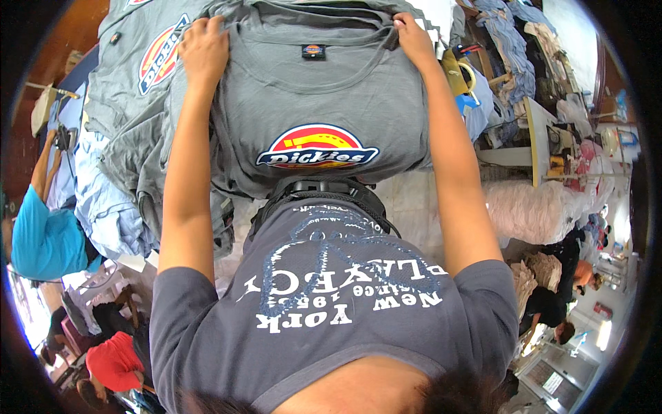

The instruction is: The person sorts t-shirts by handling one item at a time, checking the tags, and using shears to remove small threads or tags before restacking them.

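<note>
A grey T-shirt [324, 103] with a red, yellow and blue printed emblem lies spread in front of me, its neckline on the far side and a small dark label inside the collar. My left hand [205, 52] has its fingers closed on the cloth at the left shoulder. On the opposite shoulder, my right hand [414, 43] pinches the fabric beside the neckline. More grey cloth shows in folds beyond the collar. The fingertips of both hands are partly hidden.
To the left are more grey T-shirts [131, 90] in a loose heap and light blue garments [110, 196]. A co-worker in a blue shirt [52, 231] is beyond them. A yellow tape roll [469, 77] and plastic-wrapped bundles [527, 210] are at right.
</note>
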Tool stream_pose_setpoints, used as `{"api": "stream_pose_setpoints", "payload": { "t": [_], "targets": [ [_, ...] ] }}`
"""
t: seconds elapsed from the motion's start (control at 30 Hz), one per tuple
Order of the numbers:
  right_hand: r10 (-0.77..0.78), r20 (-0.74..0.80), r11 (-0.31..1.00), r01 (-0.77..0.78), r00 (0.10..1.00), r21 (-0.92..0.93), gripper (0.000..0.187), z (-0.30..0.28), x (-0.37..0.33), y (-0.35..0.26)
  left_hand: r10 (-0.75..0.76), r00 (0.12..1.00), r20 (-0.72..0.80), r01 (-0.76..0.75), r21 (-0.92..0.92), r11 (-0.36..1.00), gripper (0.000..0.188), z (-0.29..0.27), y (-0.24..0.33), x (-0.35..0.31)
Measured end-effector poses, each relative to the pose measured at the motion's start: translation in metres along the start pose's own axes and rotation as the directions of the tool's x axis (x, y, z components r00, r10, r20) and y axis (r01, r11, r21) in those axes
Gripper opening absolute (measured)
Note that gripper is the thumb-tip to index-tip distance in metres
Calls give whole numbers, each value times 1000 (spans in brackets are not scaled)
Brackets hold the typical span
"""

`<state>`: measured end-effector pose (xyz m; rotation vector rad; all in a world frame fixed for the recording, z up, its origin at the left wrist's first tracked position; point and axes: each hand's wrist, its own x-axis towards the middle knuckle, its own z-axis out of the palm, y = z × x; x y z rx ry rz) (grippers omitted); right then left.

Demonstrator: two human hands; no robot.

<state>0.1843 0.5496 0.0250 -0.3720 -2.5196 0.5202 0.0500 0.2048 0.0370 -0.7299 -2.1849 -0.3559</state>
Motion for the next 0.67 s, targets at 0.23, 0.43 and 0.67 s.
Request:
{"api": "stream_pose_setpoints", "payload": {
  "t": [0.23,0.43,0.67],
  "targets": [
    [313,304,695,-435,900,572,22,-127,-147,3,-167,973,162,217,-378,900,10,-121,23,-124],
    [218,598,687,-556,772,468,28,-116,-268,16,-476,607,637,705,-154,692,25,-154,51,-231],
    [253,788,627,-716,561,308,50,-60,-285,11,-380,628,679,551,-43,834,36,-134,42,-238]
  ]
}}
